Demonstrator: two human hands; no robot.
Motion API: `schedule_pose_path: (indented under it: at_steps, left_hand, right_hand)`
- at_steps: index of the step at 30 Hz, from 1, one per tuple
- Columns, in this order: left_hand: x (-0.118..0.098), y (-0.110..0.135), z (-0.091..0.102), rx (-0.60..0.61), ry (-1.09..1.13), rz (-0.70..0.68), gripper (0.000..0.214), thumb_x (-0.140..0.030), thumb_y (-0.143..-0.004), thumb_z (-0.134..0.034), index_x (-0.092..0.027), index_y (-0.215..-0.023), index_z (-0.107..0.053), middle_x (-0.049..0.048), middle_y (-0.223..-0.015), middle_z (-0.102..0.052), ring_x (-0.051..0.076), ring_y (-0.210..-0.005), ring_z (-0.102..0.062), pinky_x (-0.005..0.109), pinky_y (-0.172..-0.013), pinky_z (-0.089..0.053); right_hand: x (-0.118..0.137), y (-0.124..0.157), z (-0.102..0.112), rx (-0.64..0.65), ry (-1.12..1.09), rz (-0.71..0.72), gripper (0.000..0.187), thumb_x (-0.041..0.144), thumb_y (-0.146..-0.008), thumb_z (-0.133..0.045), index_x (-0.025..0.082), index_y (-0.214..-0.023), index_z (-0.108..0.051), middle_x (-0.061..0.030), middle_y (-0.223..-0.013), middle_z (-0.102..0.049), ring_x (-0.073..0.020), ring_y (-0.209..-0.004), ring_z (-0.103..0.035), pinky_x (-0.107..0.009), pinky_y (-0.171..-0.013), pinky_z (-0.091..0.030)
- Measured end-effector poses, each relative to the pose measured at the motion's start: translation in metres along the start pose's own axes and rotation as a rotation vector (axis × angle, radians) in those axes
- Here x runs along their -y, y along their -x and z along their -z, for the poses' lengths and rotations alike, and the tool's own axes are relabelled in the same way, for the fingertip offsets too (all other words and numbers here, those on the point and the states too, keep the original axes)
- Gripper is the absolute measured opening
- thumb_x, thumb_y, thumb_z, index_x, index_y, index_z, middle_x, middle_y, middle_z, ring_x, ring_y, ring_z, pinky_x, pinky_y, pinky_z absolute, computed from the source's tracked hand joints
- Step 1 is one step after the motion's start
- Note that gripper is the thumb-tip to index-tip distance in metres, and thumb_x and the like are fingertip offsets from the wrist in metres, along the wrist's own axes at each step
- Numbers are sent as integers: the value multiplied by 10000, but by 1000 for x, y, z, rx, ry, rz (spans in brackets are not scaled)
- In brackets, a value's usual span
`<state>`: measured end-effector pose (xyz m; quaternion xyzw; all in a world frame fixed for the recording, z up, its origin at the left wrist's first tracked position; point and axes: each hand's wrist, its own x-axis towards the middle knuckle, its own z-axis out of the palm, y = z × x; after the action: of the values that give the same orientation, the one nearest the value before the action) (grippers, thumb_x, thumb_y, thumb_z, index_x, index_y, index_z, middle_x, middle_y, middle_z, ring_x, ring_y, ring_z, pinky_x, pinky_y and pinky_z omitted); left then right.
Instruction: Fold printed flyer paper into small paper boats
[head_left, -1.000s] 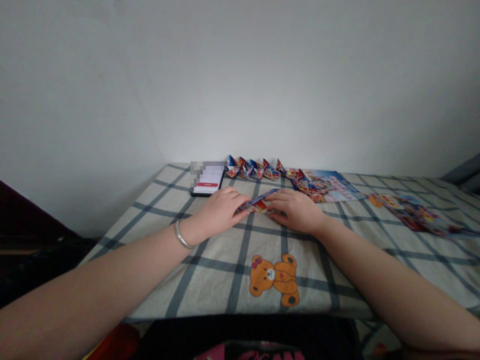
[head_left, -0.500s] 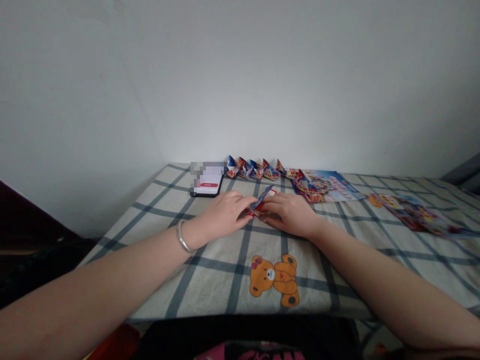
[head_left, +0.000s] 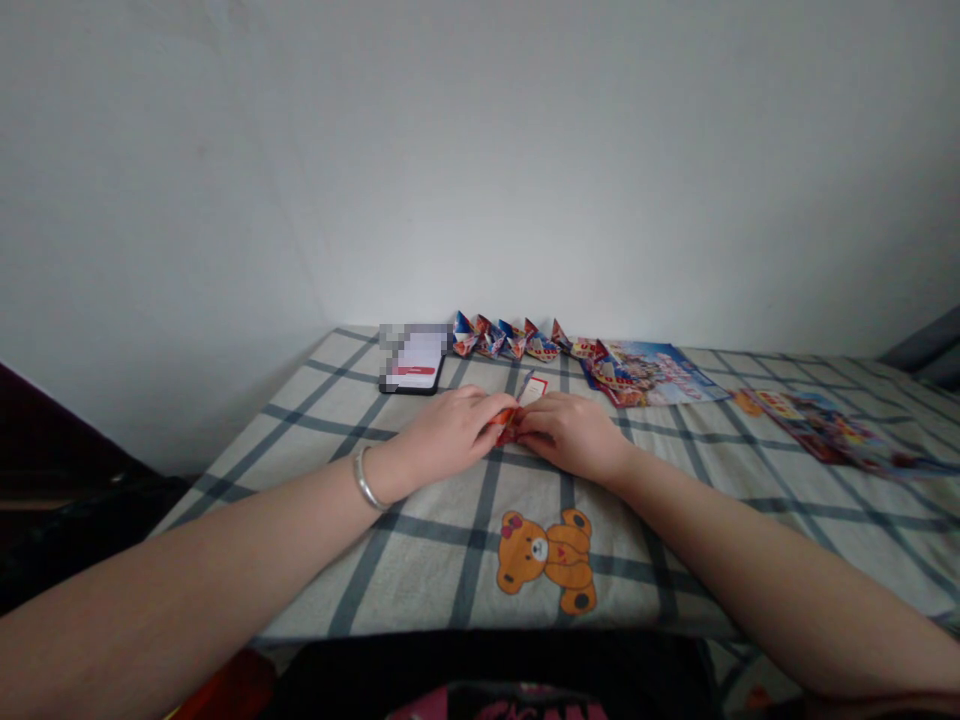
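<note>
A small folded piece of printed paper (head_left: 534, 388) in red, white and blue is between my hands, above the middle of the checked cloth. My left hand (head_left: 456, 425) pinches its left side, thumb and fingers closed on a red-orange part. From the other side my right hand (head_left: 574, 432) grips it with curled fingers, which cover most of the sheet. The fingertips of both hands nearly meet. Behind them, a row of folded paper pieces (head_left: 510, 338) with pointed tips stands near the wall.
A phone (head_left: 417, 360) with its screen lit lies behind my left hand. Printed sheets lie to the right: a blue one (head_left: 667, 372) near the wall and another colourful one (head_left: 840, 428) farther right. The checked cloth (head_left: 420, 570) bears a bear picture (head_left: 546, 560).
The blue flap that stood up between my fingers is now mostly down or hidden. My hands have drawn slightly closer together over the paper, and a white, red-edged part shows behind them.
</note>
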<state>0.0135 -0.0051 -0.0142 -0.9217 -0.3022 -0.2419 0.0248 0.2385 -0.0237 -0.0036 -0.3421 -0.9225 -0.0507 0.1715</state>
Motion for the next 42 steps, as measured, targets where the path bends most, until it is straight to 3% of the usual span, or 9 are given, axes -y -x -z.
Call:
schedule_pose_path:
  at_steps: [3, 11, 16, 30, 35, 42]
  left_hand:
    - [1, 0, 0, -4, -46, -64, 226, -197, -932, -529, -189, -1148, -598, 65, -1000, -634, 209, -950, -601, 362, -844, -518]
    - [4, 0, 5, -18, -120, -288, 124, -186, -902, -580, -177, -931, -701, 107, -1282, -562, 256, -1151, -544, 446, -979, -479]
    - [10, -3, 4, -5, -93, -390, 154, -173, -909, -565, -196, -965, -707, 45, -1041, -699, 231, -1124, -565, 415, -965, -486]
    - [7, -4, 7, -37, -57, -450, 177, -144, -902, -540, -182, -921, -712, 43, -948, -729, 224, -1092, -596, 376, -963, -496]
    - [5, -4, 7, -16, -92, -408, 186, -157, -923, -509, -159, -909, -694, 57, -916, -717, 228, -1047, -611, 387, -931, -514]
    - [5, -3, 5, 10, -118, -412, 190, -186, -931, -534, -185, -1034, -695, 58, -1001, -693, 240, -1107, -573, 420, -970, -489]
  right_hand:
    - [0, 1, 1, 1, -20, -10, 132, 226, -914, -587, 203, -907, -717, -29, -955, -747, -188, -905, -667, -293, -805, -474]
    - [-3, 3, 7, 27, -42, -32, 128, 214, -888, -586, 205, -886, -713, -33, -911, -740, -183, -883, -663, -289, -812, -467]
    - [-3, 3, 7, 37, -28, -45, 98, 204, -865, -615, 201, -892, -710, -34, -906, -733, -190, -890, -656, -288, -810, -465]
    - [-12, 0, -3, -50, -104, 9, 65, 245, -895, -649, 208, -863, -692, -34, -885, -724, -179, -853, -638, -300, -797, -457]
    - [-12, -3, -6, -51, -124, -18, 40, 220, -883, -664, 210, -854, -690, -34, -870, -719, -180, -855, -633, -292, -771, -456]
    - [-19, -5, -12, -72, -179, -4, 51, 187, -869, -672, 209, -823, -673, -23, -851, -711, -173, -836, -629, -283, -773, -451]
